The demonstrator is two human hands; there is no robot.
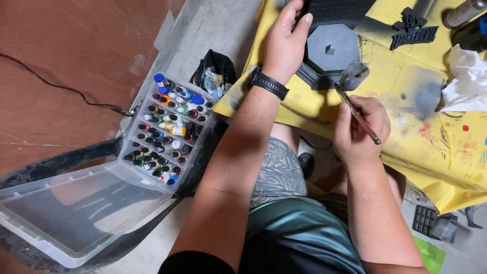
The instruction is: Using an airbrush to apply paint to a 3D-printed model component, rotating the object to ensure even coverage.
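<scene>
My left hand (286, 40), with a black watch on the wrist, rests on the edge of a dark grey model piece with a brick-like texture (337, 10). Just in front of it sits a grey octagonal base (332, 48) with a small square peg in its middle. My right hand (357, 129) holds a thin paintbrush (357, 114) like a pen. Its tip points up toward a small grey ring-shaped part (354, 77) at the base's right corner.
A yellow paint-stained sheet (441, 132) covers the table. On it lie a black logo-shaped piece (413, 28), crumpled white tissue (466, 78) and a spray can (464, 12). An open clear case of small paint bottles (167, 132) sits at my left, beside a black bag (215, 73).
</scene>
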